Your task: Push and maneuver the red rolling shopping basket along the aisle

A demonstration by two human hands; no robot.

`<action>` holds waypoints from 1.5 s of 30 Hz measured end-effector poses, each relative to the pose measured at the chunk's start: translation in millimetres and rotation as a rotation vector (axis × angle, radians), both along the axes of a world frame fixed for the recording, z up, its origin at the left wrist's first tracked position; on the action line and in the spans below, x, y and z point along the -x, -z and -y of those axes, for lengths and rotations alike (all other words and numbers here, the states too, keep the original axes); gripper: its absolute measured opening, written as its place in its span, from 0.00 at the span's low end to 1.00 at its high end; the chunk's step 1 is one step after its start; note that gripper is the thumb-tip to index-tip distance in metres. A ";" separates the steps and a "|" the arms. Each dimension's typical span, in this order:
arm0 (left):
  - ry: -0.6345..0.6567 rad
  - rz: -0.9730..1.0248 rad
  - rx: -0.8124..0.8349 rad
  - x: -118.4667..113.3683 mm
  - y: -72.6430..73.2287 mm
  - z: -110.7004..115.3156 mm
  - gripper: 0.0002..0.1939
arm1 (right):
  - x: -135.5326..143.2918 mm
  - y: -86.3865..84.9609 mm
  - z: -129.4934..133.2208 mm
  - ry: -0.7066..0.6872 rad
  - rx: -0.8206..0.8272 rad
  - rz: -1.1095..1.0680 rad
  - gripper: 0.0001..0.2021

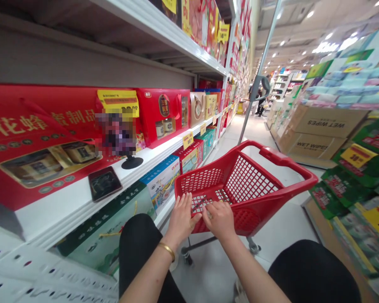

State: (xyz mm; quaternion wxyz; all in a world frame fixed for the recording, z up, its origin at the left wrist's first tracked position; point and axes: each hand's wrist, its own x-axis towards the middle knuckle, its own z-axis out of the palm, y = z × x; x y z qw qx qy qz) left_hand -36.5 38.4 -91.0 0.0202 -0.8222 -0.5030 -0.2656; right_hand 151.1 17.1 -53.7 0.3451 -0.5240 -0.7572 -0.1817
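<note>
A red plastic shopping basket cart (255,198) stands in front of me on wheels, with a grey pole rising behind it. My left hand (182,216) lies at its near rim, fingers extended and holding nothing. Beside it my right hand (219,216) is at the same rim with its fingers curled; whether they grip the rim or something small is hidden. The two thumbs are close together. A gold bangle (167,251) is round my left wrist. The cart's visible inside shows no goods.
At the left, a white shelf (148,162) bears red gift boxes (162,113), a dark phone (105,183) and a small black stand (132,162). Boxes stand below. On the right are wet wipes cartons (316,130) and green packs (337,185). A person is far down the aisle.
</note>
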 end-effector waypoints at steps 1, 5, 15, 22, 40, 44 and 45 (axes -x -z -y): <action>-0.009 -0.001 -0.005 4.9 -0.4 -0.2 0.47 | 6.0 -0.4 0.4 -0.006 -0.004 -0.002 0.14; -0.048 -0.017 -0.005 24.7 -3.8 1.6 0.45 | 27.5 -2.0 3.3 -0.032 -0.005 -0.048 0.12; -0.074 0.052 -0.057 27.9 2.7 0.0 0.36 | 30.5 -0.8 -1.5 -0.087 0.003 -0.093 0.10; -0.120 0.157 0.132 34.8 -17.5 -5.9 0.34 | 38.7 -2.5 -7.2 -0.141 0.060 -0.032 0.15; -0.030 0.097 0.055 51.0 -17.2 -22.3 0.54 | 42.6 2.6 -19.0 -0.081 0.042 0.047 0.23; -0.006 0.140 -0.045 46.0 -19.0 -20.7 0.53 | 50.3 3.2 -20.2 -0.009 0.027 -0.005 0.27; -0.012 0.158 -0.059 45.8 -18.6 -21.3 0.53 | 58.6 5.5 -23.1 -0.041 0.028 0.007 0.27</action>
